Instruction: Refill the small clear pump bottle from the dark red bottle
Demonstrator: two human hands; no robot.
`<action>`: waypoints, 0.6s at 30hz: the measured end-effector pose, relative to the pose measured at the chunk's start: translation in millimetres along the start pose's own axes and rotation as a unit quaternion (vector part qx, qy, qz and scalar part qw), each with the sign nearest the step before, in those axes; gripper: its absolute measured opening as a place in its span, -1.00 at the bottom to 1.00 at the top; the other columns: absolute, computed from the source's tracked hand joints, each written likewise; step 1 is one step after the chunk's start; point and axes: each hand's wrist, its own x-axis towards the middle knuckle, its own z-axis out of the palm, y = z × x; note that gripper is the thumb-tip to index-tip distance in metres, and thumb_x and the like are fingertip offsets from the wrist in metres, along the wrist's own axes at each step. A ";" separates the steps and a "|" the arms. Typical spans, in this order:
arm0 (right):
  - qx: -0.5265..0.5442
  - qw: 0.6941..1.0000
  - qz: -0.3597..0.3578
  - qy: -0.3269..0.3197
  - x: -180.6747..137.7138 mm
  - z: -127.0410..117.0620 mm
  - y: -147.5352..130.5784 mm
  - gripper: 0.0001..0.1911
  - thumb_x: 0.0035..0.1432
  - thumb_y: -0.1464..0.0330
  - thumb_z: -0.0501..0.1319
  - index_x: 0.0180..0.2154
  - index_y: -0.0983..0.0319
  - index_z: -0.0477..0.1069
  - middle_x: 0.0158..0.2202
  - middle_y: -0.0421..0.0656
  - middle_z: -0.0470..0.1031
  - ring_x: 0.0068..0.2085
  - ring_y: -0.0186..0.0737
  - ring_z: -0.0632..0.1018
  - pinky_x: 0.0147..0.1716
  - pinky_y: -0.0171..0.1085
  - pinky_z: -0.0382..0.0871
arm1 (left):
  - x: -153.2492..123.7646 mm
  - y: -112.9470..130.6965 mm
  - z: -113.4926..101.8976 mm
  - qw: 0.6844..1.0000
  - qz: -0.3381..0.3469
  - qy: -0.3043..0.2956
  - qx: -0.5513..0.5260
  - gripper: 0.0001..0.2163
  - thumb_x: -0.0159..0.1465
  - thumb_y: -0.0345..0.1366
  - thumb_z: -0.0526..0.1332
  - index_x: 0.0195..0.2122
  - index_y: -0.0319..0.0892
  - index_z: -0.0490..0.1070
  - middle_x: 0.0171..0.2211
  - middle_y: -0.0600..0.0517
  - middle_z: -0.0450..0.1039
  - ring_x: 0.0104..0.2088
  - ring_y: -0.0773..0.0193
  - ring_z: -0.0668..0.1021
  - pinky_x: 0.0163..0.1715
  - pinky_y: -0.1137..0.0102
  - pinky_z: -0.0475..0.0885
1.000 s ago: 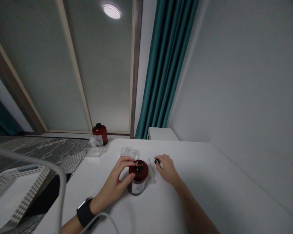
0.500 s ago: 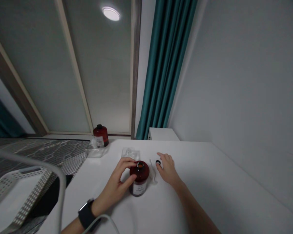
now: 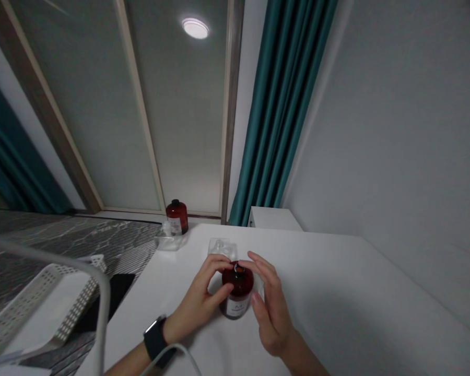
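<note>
We have our left hand (image 3: 201, 302) curled around the left side of a dark red bottle (image 3: 241, 286), its fingers (image 3: 215, 265) bent over the shoulder and its thumb lying against the body. It looks to have a light hold rather than a hard squeeze. Our right hand (image 3: 272, 308) is cupped and partly open on the right side, with its fingertips (image 3: 256, 259) reaching in close to the narrow neck (image 3: 237, 269). We cannot tell whether that hand grips the bottle or carries anything small between its fingers.

The bottle stands upright on a white table (image 3: 317, 271), near the middle of the near side, with a white label (image 3: 237, 308) facing us. Its smooth, rounded wall will probably feel slippery, and it may be fairly heavy if full, though we cannot tell its contents or whether it is glass or plastic. The surest hold seems to be around the body, above the label, rather than by the small neck.

A clear plastic piece (image 3: 221, 246) lies just beyond the bottle. Farther left stand a second dark red bottle (image 3: 176, 216) and a clear plastic tray (image 3: 167, 243). A white perforated basket (image 3: 50, 305) sits off the table to our left.
</note>
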 end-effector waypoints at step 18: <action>0.038 0.976 0.213 -0.013 -8.5 16.6 33.2 -0.11 0.02 0.31 0.37 0.30 0.14 -0.01 0.22 0.06 0.28 0.24 0.07 0.38 0.25 0.08 0.23 | 7.5 -31.7 -20.9 0.979 -0.066 0.153 0.114 -0.79 0.42 -0.22 0.08 0.01 -0.15 0.34 -0.02 -0.11 0.39 0.00 0.09 0.45 0.02 0.14 0.40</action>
